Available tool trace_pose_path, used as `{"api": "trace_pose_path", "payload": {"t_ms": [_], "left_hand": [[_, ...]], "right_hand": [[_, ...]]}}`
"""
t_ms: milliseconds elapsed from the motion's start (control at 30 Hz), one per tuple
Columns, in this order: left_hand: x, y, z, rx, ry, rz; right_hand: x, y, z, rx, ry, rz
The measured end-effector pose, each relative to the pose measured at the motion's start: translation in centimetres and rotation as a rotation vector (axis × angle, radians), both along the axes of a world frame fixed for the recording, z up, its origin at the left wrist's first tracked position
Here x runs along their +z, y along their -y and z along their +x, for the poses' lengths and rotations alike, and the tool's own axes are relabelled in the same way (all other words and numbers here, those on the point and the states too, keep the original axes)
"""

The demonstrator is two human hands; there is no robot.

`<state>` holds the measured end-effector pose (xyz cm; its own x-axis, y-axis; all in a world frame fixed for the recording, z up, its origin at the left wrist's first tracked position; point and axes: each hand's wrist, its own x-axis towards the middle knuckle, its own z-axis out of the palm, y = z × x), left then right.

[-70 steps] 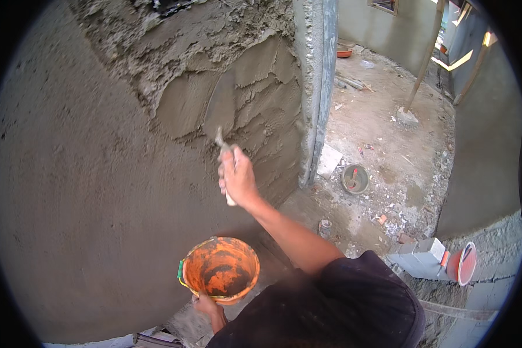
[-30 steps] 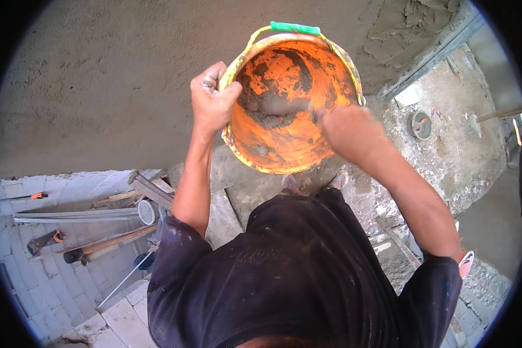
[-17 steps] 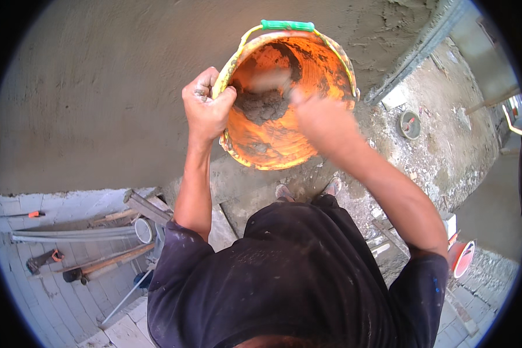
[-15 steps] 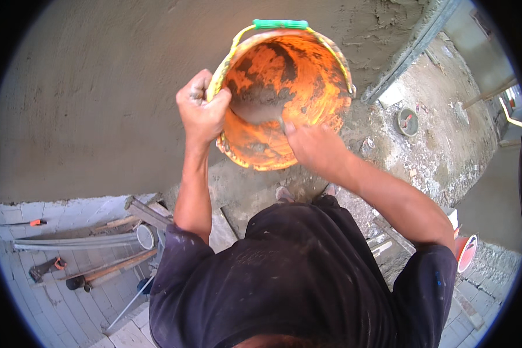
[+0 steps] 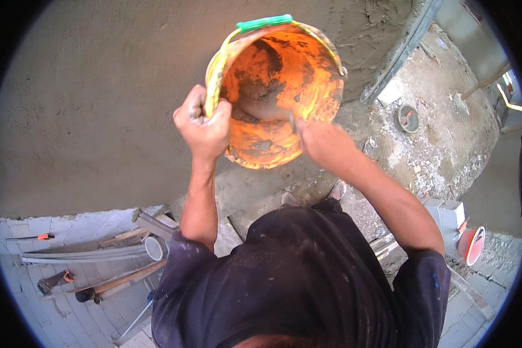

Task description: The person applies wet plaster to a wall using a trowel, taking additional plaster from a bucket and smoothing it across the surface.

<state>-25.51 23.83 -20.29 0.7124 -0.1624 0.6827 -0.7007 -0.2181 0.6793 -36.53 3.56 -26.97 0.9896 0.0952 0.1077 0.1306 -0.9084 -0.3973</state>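
Observation:
Tilted toward me, an orange bucket (image 5: 325,87) with a yellow rim and a green handle grip (image 5: 265,23) hangs in front of the grey wall. Its inside is smeared with grey mortar (image 5: 261,93). My left hand (image 5: 203,124) grips the rim on the left side, thumb inside. My right hand (image 5: 326,142), blurred, is closed at the bucket's lower right opening. It holds what looks like a trowel (image 5: 293,122), whose blurred blade reaches into the bucket; most of the tool is hard to make out.
Wet-looking plaster covers the wall (image 5: 98,116). A dark mortar tub (image 5: 407,119) sits on the rubble-strewn floor at right. A red bucket (image 5: 472,246) stands beside pale blocks (image 5: 443,217). At lower left lie a handsaw (image 5: 55,281), a wooden-handled hammer (image 5: 87,294) and long strips (image 5: 87,254).
The bucket has shifted slightly left and up, and its handle grip tilts more. My right hand has moved a little right and down at the opening. My left hand keeps its hold.

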Motion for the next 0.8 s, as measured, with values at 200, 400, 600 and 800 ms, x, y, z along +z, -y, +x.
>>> {"api": "trace_pose_path", "payload": {"t_ms": [200,400,600,800], "left_hand": [[2.5,1.5,-3.6,-0.108,0.253,0.125],[7.4,1.2,-4.5,-0.365,0.125,-0.001],[7.8,-0.9,-6.1,-0.328,0.095,-0.009],[5.5,-1.3,-6.8,-0.184,-0.009,-0.144]], "right_hand": [[4.1,7.6,-1.5,-0.209,-0.439,0.317],[2.2,3.1,-3.7,-0.161,-0.746,1.026],[0.2,0.3,-2.7,0.155,-0.796,1.349],[0.6,-3.8,-2.4,0.249,-0.926,1.691]]}}
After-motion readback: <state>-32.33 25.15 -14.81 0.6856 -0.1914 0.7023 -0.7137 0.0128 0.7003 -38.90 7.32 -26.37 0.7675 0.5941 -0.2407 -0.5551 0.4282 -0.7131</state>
